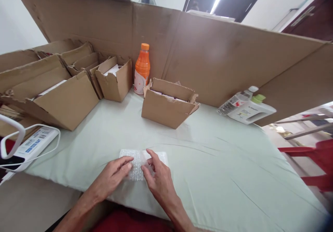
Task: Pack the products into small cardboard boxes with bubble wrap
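Lower centre, bubble wrap [137, 171] lies between the loosely parted left hand [114, 173] and spread right hand [161, 179]; wrapping seems underway, the next move calling for steadied edges.

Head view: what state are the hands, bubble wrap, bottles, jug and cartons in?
Left hand: at the wrap's left side, grip unclear
Right hand: at its right side, grip unclear
Bubble wrap: lying on the table
Orange bottle: upright, capped
Clear bottle: capped
White jug: green cap on
Middle carton: open-topped, things inside
Cartons at left: open-topped
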The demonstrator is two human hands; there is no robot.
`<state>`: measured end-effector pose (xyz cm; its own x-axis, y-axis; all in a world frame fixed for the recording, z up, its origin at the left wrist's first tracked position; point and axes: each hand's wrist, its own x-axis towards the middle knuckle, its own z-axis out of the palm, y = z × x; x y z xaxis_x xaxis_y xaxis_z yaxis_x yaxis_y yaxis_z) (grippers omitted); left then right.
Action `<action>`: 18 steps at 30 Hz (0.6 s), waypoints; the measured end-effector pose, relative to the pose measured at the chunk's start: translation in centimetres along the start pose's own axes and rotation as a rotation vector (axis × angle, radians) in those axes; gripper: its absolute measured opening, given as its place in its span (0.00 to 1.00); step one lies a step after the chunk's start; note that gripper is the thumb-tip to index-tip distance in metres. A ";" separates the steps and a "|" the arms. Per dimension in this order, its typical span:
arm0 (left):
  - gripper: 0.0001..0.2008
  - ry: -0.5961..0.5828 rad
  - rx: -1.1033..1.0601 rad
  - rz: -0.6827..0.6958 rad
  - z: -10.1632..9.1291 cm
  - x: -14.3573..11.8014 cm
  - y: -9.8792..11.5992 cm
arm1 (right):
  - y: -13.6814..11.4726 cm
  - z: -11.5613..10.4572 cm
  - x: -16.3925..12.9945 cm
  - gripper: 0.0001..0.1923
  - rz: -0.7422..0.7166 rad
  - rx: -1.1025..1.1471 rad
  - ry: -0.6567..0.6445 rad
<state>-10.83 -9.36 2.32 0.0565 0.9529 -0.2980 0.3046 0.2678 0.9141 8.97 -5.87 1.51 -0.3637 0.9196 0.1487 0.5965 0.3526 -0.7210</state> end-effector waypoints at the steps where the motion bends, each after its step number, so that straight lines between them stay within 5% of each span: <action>1: 0.31 -0.017 -0.101 -0.035 0.0 0.2 0.1 | -0.1 0.3 0.0 0.26 -0.008 0.020 -0.020; 5: 0.33 0.008 -0.201 -0.052 0.9 1.6 0.2 | -0.8 -0.4 -0.6 0.27 -0.039 0.186 -0.135; 9: 0.23 0.143 0.185 0.000 1.2 2.8 -0.3 | 0.1 -2.2 -1.0 0.14 0.039 0.273 -0.013; 13: 0.23 0.139 0.680 -0.115 0.9 2.9 -0.4 | 2.8 -2.6 -0.6 0.13 0.138 0.154 0.050; 18: 0.23 0.229 0.795 -0.132 0.1 1.8 -0.2 | 4.7 -3.0 -0.9 0.12 0.171 0.087 0.018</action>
<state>-10.68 -7.72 1.58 -0.1952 0.9490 -0.2474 0.8796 0.2810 0.3837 14.27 -4.53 -0.01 -0.2495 0.9679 0.0306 0.5837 0.1755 -0.7928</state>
